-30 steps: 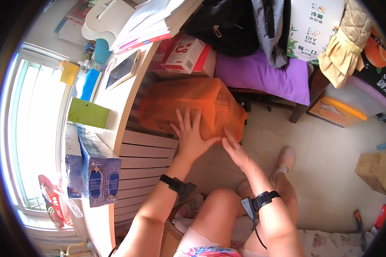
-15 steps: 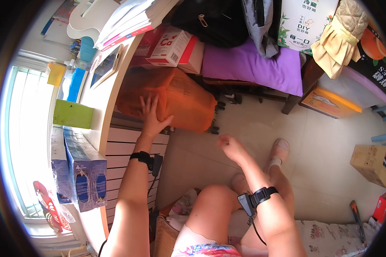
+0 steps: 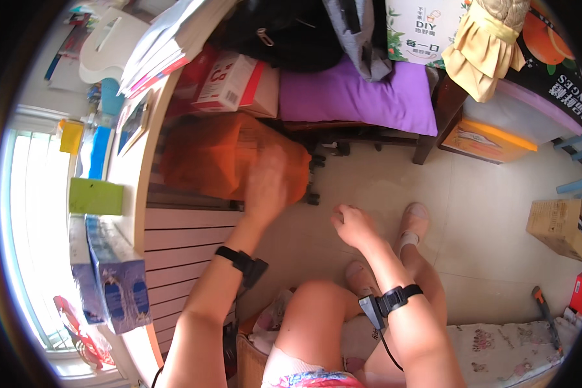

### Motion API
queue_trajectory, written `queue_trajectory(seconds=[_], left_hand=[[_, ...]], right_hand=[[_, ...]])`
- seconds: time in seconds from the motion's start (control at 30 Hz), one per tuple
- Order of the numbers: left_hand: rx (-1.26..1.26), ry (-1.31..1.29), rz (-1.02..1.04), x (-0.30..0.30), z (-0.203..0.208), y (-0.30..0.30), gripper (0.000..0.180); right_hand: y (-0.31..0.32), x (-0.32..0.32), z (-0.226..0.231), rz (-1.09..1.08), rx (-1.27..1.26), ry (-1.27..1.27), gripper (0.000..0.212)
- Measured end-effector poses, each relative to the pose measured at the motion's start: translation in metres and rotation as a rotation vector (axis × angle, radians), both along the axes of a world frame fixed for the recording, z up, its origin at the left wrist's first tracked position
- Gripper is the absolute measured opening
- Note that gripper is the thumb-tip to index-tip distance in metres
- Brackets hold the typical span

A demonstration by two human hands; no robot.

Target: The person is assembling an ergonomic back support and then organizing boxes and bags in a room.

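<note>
A bulky orange bag-like bundle [image 3: 207, 158] lies on the floor at the left, under the desk edge, with small black parts showing at its right end. My left hand [image 3: 266, 184] is over its right part, smeared by motion, so its fingers cannot be read. Whether it touches the bundle I cannot tell. My right hand [image 3: 355, 226] hovers above the floor in front of my knees, its fingers curled in and nothing visible in them. Each wrist wears a black strap with a small device.
A white slatted panel [image 3: 187, 236] stands below the desk [image 3: 132, 213]. Behind the bundle are a red-and-white box [image 3: 226, 81] and a purple cushion [image 3: 359, 97] on a dark wooden seat. A cardboard box [image 3: 559, 226] sits at the right, and a patterned cloth [image 3: 498, 352] lies nearby.
My left hand, earlier spread on the orange bundle, has swept right across it. My right hand has moved little, its fingers still curled. The whole view has shifted slightly.
</note>
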State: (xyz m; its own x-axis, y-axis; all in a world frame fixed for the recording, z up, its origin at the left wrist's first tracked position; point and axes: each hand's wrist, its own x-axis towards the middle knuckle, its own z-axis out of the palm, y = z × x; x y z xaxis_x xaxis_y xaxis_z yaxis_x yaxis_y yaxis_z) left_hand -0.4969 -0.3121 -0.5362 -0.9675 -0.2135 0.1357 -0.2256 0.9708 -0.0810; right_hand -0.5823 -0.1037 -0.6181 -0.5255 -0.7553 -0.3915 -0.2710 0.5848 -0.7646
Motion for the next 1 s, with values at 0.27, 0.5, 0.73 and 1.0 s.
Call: queue_trajectory(seconds=[0.27,0.5,0.73,1.0], left_hand=[[1.232,-0.379,1.123,0.041,-0.202,-0.029,0.028],[1.993,1.198,1.523,0.080,-0.273,-0.072,0.028],[2.322,1.250,1.003,0.102,-0.305,-0.045,0.018],[2.104,1.248,1.248,0.113,-0.271,-0.050,0.015]], right_hand=[[0.031,-0.029,0.017,-0.037,0.037,-0.065,0.031],[0.040,-0.034,-0.004,-0.070,-0.003,-0.068,0.031],[0.013,-0.042,-0.023,-0.102,-0.003,-0.191,0.027],[-0.101,-0.043,-0.102,-0.113,-0.040,-0.194,0.025]])
